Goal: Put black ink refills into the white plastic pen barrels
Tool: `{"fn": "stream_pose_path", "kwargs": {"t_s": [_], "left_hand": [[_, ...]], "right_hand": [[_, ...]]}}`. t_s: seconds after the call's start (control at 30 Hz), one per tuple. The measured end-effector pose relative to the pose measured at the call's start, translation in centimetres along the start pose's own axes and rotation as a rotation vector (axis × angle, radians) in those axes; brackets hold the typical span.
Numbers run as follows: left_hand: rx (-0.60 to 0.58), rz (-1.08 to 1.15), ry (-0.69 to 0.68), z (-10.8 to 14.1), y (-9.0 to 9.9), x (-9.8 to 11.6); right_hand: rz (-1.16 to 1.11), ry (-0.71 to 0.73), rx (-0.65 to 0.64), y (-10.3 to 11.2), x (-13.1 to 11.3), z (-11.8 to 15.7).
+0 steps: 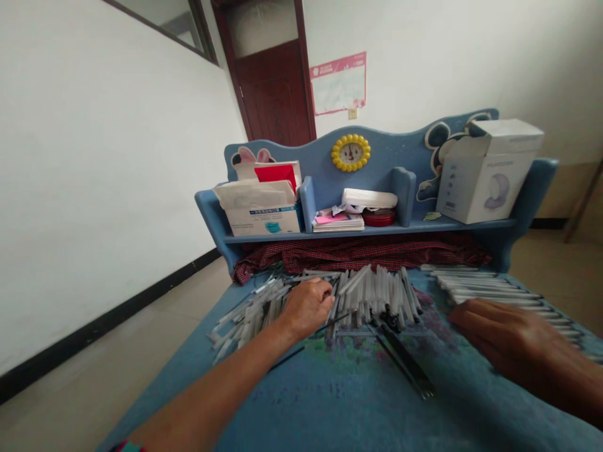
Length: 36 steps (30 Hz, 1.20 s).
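Note:
My left hand is closed, fingers curled down among slim, whitish, pen-like tubes; whatever is in its fingertips is hidden. On its left lies a loose heap of such tubes, and on its right a denser pile of tubes, some with dark ends. A thin dark rod lies just right of the hand. My right hand, smeared by motion, is at a row of similar tubes laid side by side. Its fingers point left, and their grip is unclear. Between the hands lies a dark, long bundle with clear tips.
The blue table has a raised shelf at the back. On it stand a mask box, a stack of papers and a white carton. A checked cloth lies under the shelf. Another thin dark rod lies in front.

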<state>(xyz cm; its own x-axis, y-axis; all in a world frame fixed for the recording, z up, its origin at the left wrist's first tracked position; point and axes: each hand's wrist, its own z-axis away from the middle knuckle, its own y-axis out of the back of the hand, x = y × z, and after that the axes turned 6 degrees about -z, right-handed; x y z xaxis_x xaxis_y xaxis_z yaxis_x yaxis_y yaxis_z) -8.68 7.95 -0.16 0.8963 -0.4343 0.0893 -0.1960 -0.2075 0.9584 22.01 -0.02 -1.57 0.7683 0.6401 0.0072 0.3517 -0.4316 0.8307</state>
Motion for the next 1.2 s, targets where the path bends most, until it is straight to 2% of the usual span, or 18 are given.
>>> {"fn": "stream_pose_path", "kwargs": {"t_s": [0.1, 0.27, 0.4, 0.57, 0.7, 0.93, 1.0, 1.1, 1.2], "left_hand": [[-0.053, -0.004, 0.022, -2.1, 0.0, 1.2], [-0.089, 0.034, 0.119, -5.2, -1.2, 2.6], [-0.089, 0.119, 0.193, -6.3, -1.8, 2.8], [-0.055, 0.263, 0.277, -6.6, -1.4, 1.8], [-0.079, 0.451, 0.330, -5.3, -0.7, 0.6], [-0.217, 0.901, 0.375, 0.2, 0.4, 0.0], [-0.231, 1.131, 0.420, 1.4, 0.3, -0.2], [-0.230, 1.491, 0.504, 2.2, 0.0, -0.6], [-0.233, 1.662, 0.572, 2.5, -0.4, -1.0]], "right_hand": [[-0.120, 0.025, -0.211, -0.8, -2.3, -2.0], [-0.177, -0.026, -0.334, -2.1, -4.2, -4.4], [-0.193, -0.165, -0.387, -2.8, -4.9, -5.1], [-0.135, -0.361, -0.540, -3.4, -6.6, -5.9], [-0.080, -0.432, -0.597, -4.0, -7.6, -7.3], [-0.133, -0.456, -0.674, -5.3, -7.7, -9.5], [-0.165, -0.454, -0.699, -5.5, -7.6, -9.7], [-0.215, -0.436, -0.734, -5.2, -7.3, -9.6], [-0.356, -0.402, -0.768, -4.0, -7.1, -9.4]]}}
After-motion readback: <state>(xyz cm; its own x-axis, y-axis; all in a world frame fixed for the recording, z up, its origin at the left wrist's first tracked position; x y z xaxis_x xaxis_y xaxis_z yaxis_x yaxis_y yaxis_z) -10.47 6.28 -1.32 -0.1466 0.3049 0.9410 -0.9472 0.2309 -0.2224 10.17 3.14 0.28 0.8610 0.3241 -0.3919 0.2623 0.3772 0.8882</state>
